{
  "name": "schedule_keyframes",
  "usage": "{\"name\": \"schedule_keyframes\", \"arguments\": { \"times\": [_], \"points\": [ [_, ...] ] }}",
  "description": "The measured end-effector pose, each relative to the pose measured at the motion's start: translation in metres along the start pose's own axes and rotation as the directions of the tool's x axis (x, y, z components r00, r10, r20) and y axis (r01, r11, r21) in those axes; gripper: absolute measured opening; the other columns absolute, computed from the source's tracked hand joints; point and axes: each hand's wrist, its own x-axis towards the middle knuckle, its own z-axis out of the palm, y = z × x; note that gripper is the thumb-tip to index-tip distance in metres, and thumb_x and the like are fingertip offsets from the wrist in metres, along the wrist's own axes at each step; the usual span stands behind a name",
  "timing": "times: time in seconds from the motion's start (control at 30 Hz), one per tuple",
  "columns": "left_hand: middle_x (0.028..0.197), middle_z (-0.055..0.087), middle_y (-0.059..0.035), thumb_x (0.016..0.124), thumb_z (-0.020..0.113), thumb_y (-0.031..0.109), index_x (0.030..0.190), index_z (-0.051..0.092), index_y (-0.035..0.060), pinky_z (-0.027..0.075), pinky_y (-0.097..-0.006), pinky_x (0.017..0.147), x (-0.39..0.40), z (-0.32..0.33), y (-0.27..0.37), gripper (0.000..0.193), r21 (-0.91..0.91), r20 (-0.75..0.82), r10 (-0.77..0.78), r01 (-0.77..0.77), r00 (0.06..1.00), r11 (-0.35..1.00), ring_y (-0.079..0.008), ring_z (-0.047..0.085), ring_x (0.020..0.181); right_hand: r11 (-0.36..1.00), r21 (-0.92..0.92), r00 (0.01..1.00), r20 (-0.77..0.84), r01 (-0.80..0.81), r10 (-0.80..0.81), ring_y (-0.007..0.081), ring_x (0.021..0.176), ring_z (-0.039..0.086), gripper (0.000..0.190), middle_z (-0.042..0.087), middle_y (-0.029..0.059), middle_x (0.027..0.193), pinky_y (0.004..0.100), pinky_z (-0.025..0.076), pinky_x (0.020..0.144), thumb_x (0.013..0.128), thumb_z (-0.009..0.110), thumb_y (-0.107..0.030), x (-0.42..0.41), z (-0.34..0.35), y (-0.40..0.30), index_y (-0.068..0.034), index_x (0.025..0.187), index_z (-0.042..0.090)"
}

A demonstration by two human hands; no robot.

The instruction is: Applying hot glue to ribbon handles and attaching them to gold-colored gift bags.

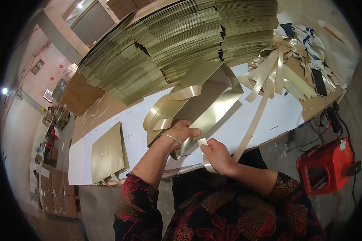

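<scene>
A gold paper bag [217, 111] lies opened out on the white-covered table, its mouth facing me. My left hand [182, 132] grips the rim of the bag at its near end, the thumb outside and the fingers partly hidden inside. One satin ribbon handle [166, 104] loops over the bag's far side. Just right of the bag, my right hand [217, 155] pinches the end of a cream satin ribbon [203, 143] between thumb and fingers. That ribbon hangs below the hand, and a strip runs up to the ribbon bundle [271, 66].
Tall stacks of flat gold bags [175, 39] line the table's far side. A finished-looking gold bag [107, 156] lies at left. A dark phone [319, 82] and crumpled cloths [310, 39] lie at right. A red plastic stool [325, 165] stands on the floor with cables beside it.
</scene>
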Motion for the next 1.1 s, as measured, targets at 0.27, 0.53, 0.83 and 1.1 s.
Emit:
{"name": "schedule_keyframes", "arguments": {
  "times": [0.27, 0.53, 0.83, 1.1],
  "points": [
    [0.096, 0.067, -0.0073, 0.082, 0.072, 0.015, 0.109, 0.064, -0.0044, 0.047, -0.0280, 0.077, 0.004, 0.000, -0.009, 0.034, -0.020, 0.083, 0.022, -0.021, 0.996, 1.000, -0.0151, 0.060, 0.083, 0.992, -0.117, 0.999, 0.034, 0.037, -0.033, 0.0277, 0.070, 0.058, 0.026, 0.059, 0.0197, 0.077, 0.0410, 0.045, 0.066, 0.091, 0.057, -0.020, 0.005, 0.006, 0.000, 0.004, 0.085, 0.053],
    [0.092, 0.064, -0.0068, 0.081, 0.070, 0.014, 0.106, 0.063, -0.0026, 0.048, -0.0284, 0.074, 0.002, 0.001, -0.020, 0.030, -0.059, 0.022, 0.124, -0.123, 0.992, 0.991, -0.0147, 0.058, 0.081, 0.973, 0.069, 0.956, 0.215, -0.219, 0.200, 0.0169, 0.054, 0.057, 0.035, 0.057, 0.0102, 0.069, 0.0313, 0.046, 0.040, 0.095, 0.054, -0.032, 0.002, 0.005, -0.025, 0.001, 0.083, 0.053],
    [0.090, 0.064, -0.0091, 0.069, 0.073, 0.016, 0.101, 0.064, -0.0026, 0.048, -0.0338, 0.073, 0.028, -0.028, -0.068, 0.038, 0.166, -0.114, 0.121, -0.102, 0.986, 0.981, -0.0222, 0.058, 0.079, 0.783, -0.554, 0.864, 0.501, 0.284, 0.041, 0.0363, 0.067, 0.066, 0.037, 0.064, 0.0205, 0.074, 0.0475, 0.053, 0.063, 0.091, 0.057, -0.036, -0.024, -0.013, -0.032, 0.000, 0.082, 0.062],
    [0.084, 0.067, -0.0170, 0.051, 0.074, 0.021, 0.084, 0.067, -0.0002, 0.053, -0.0365, 0.069, 0.025, -0.032, -0.084, 0.040, 0.569, -0.446, 0.096, 0.200, 0.890, 0.798, -0.0298, 0.065, 0.074, 0.423, -0.617, 0.586, 0.780, 0.664, 0.218, 0.0310, 0.061, 0.063, 0.018, 0.062, 0.0082, 0.063, 0.0434, 0.050, 0.054, 0.087, 0.062, -0.026, -0.100, -0.127, -0.140, -0.008, 0.086, 0.060]
  ]
}}
